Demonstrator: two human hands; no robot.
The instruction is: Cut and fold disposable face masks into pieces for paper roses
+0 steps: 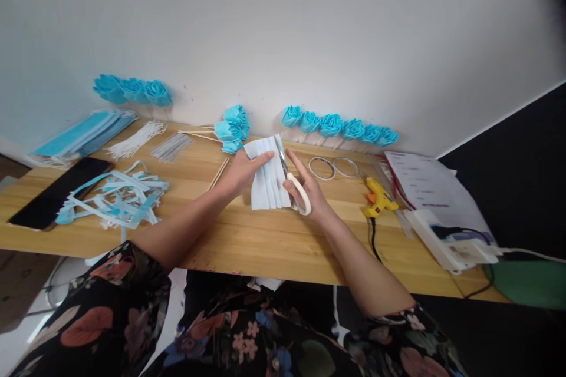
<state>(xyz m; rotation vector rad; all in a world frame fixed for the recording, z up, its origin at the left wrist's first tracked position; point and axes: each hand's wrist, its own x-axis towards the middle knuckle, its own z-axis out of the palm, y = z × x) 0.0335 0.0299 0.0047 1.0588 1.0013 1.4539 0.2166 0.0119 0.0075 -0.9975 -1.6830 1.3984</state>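
Note:
My left hand [248, 172] grips a pale, pleated face mask [267, 185] by its left side, thumb on top, above the middle of the wooden table. My right hand [308, 182] holds white-handled scissors [301, 194] at the mask's right side. The blades lie along that edge, pointing away from me. Just behind my left hand lies a bunch of blue flowers [233, 128] on sticks. To my right hand's right are two rings of tape or wire [322, 168].
More blue flowers [331, 125] lean against the wall. At left lie stacked masks [84, 135], white ear loops [138, 138], wire strips [172, 147], a phone [59, 191] and cut mask strips [119, 194]. A yellow glue gun [379, 197], papers [435, 185] and a power strip [446, 241] occupy the right.

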